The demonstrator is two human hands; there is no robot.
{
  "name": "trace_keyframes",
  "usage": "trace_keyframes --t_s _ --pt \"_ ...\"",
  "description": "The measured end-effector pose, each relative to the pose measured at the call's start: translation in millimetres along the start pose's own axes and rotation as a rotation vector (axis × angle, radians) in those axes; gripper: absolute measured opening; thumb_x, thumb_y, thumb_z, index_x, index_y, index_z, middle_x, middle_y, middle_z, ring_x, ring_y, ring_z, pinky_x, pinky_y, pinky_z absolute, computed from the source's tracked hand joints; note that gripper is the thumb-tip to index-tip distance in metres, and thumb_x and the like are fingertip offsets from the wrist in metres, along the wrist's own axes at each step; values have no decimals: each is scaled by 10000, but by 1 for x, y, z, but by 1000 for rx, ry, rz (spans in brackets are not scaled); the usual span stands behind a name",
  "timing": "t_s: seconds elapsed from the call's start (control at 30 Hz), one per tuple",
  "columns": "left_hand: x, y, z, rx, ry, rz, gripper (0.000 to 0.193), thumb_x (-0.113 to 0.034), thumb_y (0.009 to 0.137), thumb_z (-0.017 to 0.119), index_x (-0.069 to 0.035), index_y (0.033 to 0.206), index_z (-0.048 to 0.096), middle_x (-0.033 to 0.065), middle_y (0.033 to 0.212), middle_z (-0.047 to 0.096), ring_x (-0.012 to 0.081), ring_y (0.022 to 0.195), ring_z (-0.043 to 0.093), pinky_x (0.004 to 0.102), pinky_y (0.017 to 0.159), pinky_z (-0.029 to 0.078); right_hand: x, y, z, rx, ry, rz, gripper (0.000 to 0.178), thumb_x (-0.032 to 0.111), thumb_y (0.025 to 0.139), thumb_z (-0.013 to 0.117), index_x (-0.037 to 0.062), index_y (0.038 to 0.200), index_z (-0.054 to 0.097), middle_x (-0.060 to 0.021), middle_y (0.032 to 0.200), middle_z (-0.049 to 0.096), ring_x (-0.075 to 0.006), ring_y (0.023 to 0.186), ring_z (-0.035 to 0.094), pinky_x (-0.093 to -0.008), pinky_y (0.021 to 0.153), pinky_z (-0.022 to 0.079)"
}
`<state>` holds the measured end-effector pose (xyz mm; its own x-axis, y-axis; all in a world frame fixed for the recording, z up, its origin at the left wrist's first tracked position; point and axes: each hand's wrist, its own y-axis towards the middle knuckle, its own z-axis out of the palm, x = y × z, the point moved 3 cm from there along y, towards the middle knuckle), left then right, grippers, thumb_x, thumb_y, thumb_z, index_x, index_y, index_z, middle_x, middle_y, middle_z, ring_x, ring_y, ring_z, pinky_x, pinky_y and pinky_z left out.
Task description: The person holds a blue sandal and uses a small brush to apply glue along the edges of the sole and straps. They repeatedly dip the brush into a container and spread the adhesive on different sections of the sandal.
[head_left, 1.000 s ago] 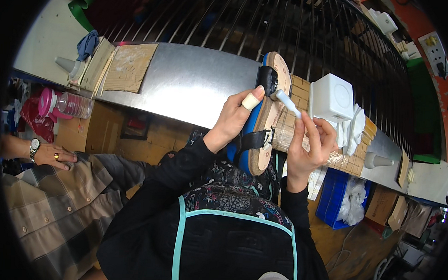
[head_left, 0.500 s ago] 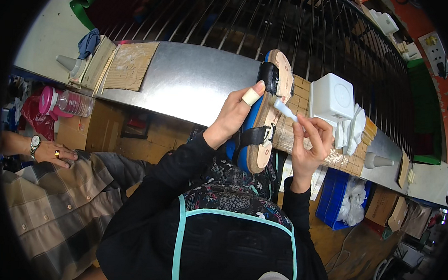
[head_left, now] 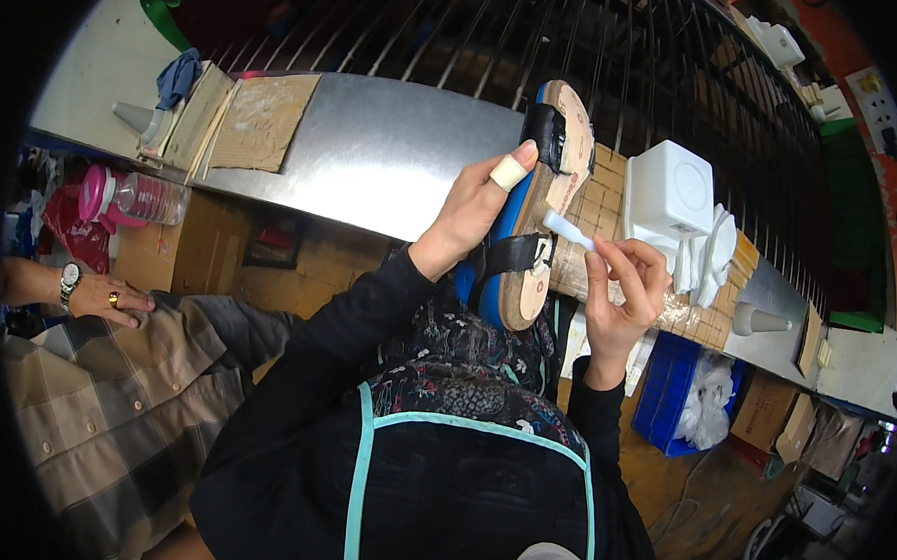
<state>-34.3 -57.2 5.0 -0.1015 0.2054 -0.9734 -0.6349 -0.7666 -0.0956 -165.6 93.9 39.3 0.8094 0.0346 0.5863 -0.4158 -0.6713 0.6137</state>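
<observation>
My left hand, with a pale wrap on its thumb, grips the side of a sandal on a blue last. The sandal is tilted, its pale underside facing up and black straps folded over its edges. Between the thumb and fingers of my right hand is a small white brush. Its tip is at the middle of the sandal's underside; whether it touches cannot be made out. My left fingers are mostly hidden behind the sandal.
A white square container and white pads stand on the taped cardboard. Metal bars run beyond the metal bench. A blue crate is below right. A co-worker's hand rests at left.
The sandal has tipped and moved slightly up and right with my left hand. The brush tip has shifted a little left and down along the underside.
</observation>
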Motion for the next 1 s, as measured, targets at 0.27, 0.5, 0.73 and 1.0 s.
trace_keyframes --t_s 0.27,0.5,0.73,1.0 --pt "-3 2 -1 -86 -47 30 709 -610 906 533 72 1051 659 119 898 655 142 831 604 249 745 472 2 0 -4 48 -22 -46 218 98 747 786 129 961 762 -22 917 613 -147 802 527 -290 773 329" --pt "-7 2 -2 -78 18 53 707 -631 896 526 50 1010 681 97 817 651 133 764 599 253 687 468 4 3 -9 73 -44 -92 214 103 742 788 136 952 763 -11 915 615 -147 795 519 -294 775 320" --pt "-6 3 -4 -88 92 84 696 -636 892 519 33 962 699 92 765 644 131 720 593 253 644 456 5 12 -17 149 -65 -120 205 104 732 790 138 932 762 -7 911 615 -150 778 497 -300 762 312" --pt "-3 5 -7 -74 64 73 691 -631 895 520 33 968 696 91 777 646 126 724 591 250 646 455 3 14 -13 199 22 -86 191 105 736 788 128 924 762 -8 911 612 -153 736 477 -298 735 330"
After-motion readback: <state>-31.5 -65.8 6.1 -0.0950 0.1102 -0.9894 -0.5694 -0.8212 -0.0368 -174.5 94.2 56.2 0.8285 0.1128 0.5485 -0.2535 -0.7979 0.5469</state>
